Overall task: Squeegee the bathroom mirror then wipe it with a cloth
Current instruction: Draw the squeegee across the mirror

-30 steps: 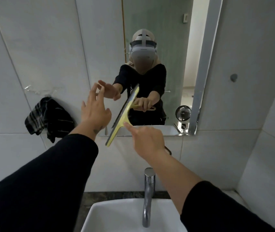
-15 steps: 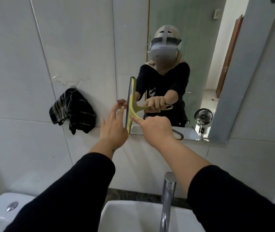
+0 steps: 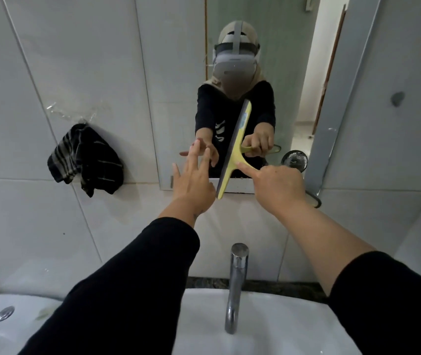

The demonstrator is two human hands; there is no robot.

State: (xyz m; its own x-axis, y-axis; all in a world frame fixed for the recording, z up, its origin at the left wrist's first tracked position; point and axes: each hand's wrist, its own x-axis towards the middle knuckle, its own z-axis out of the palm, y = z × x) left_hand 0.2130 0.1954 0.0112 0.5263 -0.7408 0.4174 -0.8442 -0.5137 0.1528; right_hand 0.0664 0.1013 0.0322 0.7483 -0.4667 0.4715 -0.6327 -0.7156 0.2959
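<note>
Currently, squeegee: tilted rightward from the upright it held half a second ago, blade near the mirror's lower edge.
Right hand: curled round the handle, forefinger extended.
Left hand: fingers spread, empty.
Cloth: hanging on the wall, untouched.
Judgement: squeegee stage continues.

One squeegee; one cloth; one mirror; one tap

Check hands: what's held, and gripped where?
Right hand holds the yellow squeegee by its handle, index finger extended along the neck. Left hand is open, holding nothing.
</note>
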